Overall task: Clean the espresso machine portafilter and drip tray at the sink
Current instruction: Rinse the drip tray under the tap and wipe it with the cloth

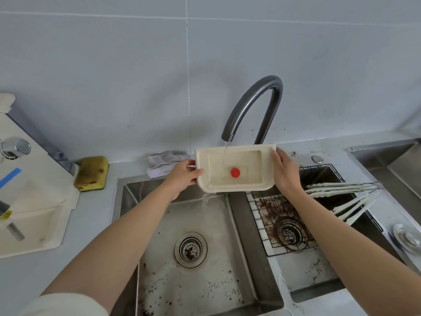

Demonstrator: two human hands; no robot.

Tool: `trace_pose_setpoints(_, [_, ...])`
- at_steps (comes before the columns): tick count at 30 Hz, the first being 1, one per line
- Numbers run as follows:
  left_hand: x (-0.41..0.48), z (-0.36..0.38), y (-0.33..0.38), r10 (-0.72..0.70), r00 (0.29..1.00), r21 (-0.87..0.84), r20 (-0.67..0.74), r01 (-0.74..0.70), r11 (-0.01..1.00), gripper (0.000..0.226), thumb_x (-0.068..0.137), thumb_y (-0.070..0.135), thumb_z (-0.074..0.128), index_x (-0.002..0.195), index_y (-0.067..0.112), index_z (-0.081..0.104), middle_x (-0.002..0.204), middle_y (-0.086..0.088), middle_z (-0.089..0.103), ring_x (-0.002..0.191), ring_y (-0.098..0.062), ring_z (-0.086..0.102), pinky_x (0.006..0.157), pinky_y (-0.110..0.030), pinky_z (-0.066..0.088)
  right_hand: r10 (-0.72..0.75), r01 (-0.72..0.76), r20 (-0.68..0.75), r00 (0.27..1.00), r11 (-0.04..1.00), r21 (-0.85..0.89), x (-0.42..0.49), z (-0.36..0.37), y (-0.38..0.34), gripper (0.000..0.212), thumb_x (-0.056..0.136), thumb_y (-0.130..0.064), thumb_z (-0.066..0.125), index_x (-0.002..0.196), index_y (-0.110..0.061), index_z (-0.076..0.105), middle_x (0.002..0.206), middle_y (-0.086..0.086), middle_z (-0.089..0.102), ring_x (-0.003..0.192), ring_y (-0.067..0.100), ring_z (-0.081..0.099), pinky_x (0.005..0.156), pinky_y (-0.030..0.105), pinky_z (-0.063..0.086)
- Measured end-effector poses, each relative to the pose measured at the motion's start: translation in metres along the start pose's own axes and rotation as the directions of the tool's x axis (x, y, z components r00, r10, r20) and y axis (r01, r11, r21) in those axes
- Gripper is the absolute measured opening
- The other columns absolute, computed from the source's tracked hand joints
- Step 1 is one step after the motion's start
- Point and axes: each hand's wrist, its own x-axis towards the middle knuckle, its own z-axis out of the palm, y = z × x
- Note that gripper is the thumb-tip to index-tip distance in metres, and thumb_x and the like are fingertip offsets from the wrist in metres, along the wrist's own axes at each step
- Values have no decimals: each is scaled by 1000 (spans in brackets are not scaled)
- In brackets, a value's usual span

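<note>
step in hand: rinsing the drip tray [234, 188] under a thin stream from the faucet [257, 103]; judged mid-rinse, with the portafilter not identifiable in view.
drip tray: held above the left basin of the sink [159, 247], tilted so its hollow faces the viewer, with a red float [235, 172] in its well; water spills off the lower left corner into the basin.
left hand [182, 174]: grasps the tray's left end, thumb on the front face, fingers curled behind.
right hand [284, 172]: clasps the right end, fingers wrapped round the edge; palm side hidden.
next move: probably calls for tipping the tray further to drain it, with both grips kept firm on the wet plastic.
surroundings: coffee grounds [273, 208] on the wire rack [257, 213] in the right basin; sponge [91, 173] on the worktop [95, 213].
</note>
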Motion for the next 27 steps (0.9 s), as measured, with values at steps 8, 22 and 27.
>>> trace_pose_setpoints(8, [-1, -12, 11, 87, 993, 16, -79, -86, 996, 42, 84, 4, 62, 123, 2, 46, 118, -13, 59, 99, -21, 59, 79, -28, 51, -50, 50, -9, 999, 995, 85, -1, 8, -4, 35, 101, -28, 29, 119, -12, 54, 85, -12, 54, 76, -6, 48, 54, -5, 37])
trace_pose_setpoints(22, [-14, -32, 41, 182, 973, 207, -141, -151, 967, 42, 81, 12, 68, 119, 8, 53, 104, -4, 61, 96, -21, 60, 65, -23, 51, 134, -150, 76, 988, 950, 274, 1, 30, -4, 31, 100, -24, 29, 113, -18, 57, 101, -4, 59, 96, 13, 52, 83, 29, 40])
trace_pose_setpoints(27, [-19, -42, 40, 175, 974, 218, -143, -141, 966, 43, 80, 13, 70, 119, 7, 53, 106, -6, 62, 95, -22, 61, 65, -23, 52, 189, -214, 109, 976, 928, 304, 0, 40, -4, 25, 100, -25, 30, 100, -24, 55, 93, -6, 59, 89, 13, 53, 81, 29, 42])
